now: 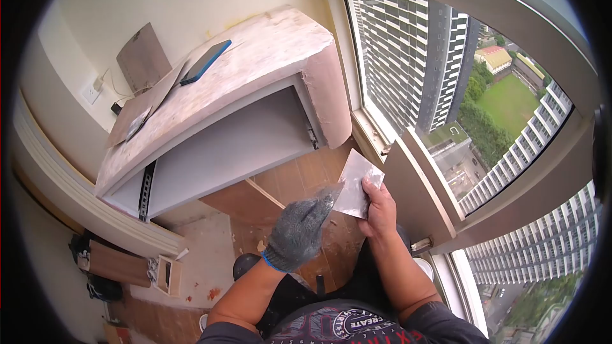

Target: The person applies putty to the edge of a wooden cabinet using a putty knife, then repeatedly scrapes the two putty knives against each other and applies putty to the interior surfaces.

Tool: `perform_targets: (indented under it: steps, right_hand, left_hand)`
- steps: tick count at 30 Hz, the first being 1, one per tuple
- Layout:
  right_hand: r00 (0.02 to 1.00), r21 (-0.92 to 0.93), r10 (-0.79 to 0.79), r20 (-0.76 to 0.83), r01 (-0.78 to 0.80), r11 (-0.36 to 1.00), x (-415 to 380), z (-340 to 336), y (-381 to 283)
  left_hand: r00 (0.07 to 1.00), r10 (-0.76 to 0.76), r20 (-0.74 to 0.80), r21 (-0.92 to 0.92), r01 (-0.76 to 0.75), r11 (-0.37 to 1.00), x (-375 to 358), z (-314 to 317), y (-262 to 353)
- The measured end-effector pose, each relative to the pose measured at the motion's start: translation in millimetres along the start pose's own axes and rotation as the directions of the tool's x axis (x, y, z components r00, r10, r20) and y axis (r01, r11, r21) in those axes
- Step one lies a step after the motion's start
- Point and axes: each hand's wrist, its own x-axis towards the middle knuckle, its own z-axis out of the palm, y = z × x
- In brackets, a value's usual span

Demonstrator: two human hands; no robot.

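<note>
My right hand [377, 209], bare, grips a flat rectangular plate [354, 186] by its right edge, thumb on top. The plate is grey with whitish smears on its face. My left hand [296, 232] wears a grey knit glove with a blue cuff. Its fingers are curled in and close to the plate's left edge. A thin, blurred, see-through-looking piece [331, 192] shows at the gloved fingertips; its kind cannot be made out. Ahead stands a desk-like cabinet [255, 57] with a whitish, patchy coated top and an open drawer space.
On the cabinet top lie a blue-edged phone [206, 62] and brown sheets [143, 111]. A metal drawer rail [146, 191] lines the opening. To the right is a large window [408, 57] with its sill. Debris and a small wooden box [168, 276] lie on the floor.
</note>
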Motion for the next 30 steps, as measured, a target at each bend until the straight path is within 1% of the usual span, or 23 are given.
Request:
perform_targets:
  steps: [3, 6, 7, 9, 12, 15, 18, 21, 24, 27, 30]
  right_hand:
    - [0.998, -0.071, -0.054, 0.014, 0.055, 0.996, -6, 2, -6]
    - [0.98, -0.045, -0.2, 0.009, 0.2, 0.979, -8, 7, -5]
    - [0.95, -0.138, -0.311, -0.006, 0.307, 0.942, -8, 11, -4]
    - [0.849, -0.318, -0.528, -0.011, 0.497, 0.807, -9, 21, 0]
    - [0.711, -0.524, -0.702, 0.041, 0.613, 0.591, -17, 43, 7]
    - [0.827, -0.478, -0.557, 0.073, 0.52, 0.708, -24, 42, 12]
    - [0.881, -0.408, -0.464, 0.09, 0.458, 0.79, -24, 44, 6]
    - [0.795, -0.366, -0.594, 0.12, 0.592, 0.718, -21, 57, -5]
    - [0.708, -0.379, -0.701, 0.082, 0.673, 0.635, -19, 70, -12]
    - [0.709, -0.351, -0.696, 0.112, 0.683, 0.64, -20, 75, -13]
    - [0.731, -0.27, -0.674, 0.108, 0.674, 0.688, -15, 71, -8]
  left_hand:
    - [0.999, 0.042, 0.023, 0.034, -0.043, 0.999, -8, -8, -9]
    - [0.997, 0.028, 0.075, 0.14, -0.038, 0.989, -24, -14, -28]
    - [0.999, 0.008, 0.049, 0.175, -0.017, 0.984, -29, -16, -24]
    - [1.0, -0.02, 0.001, 0.241, 0.019, 0.97, -37, -23, -14]
    - [0.997, 0.049, -0.067, 0.26, -0.03, 0.965, -25, -39, 7]
    - [0.976, 0.039, -0.212, 0.213, 0.007, 0.977, -8, -47, -7]
    - [0.98, -0.087, -0.18, 0.095, 0.106, 0.99, 10, -73, -20]
    - [0.978, 0.144, -0.148, 0.298, -0.095, 0.95, 22, -89, -24]
    - [0.977, 0.211, -0.045, 0.375, -0.179, 0.91, 27, -92, -15]
    - [0.964, 0.261, -0.052, 0.406, -0.218, 0.887, 35, -95, -13]
    - [0.939, 0.174, -0.296, 0.338, -0.067, 0.939, 45, -93, -24]
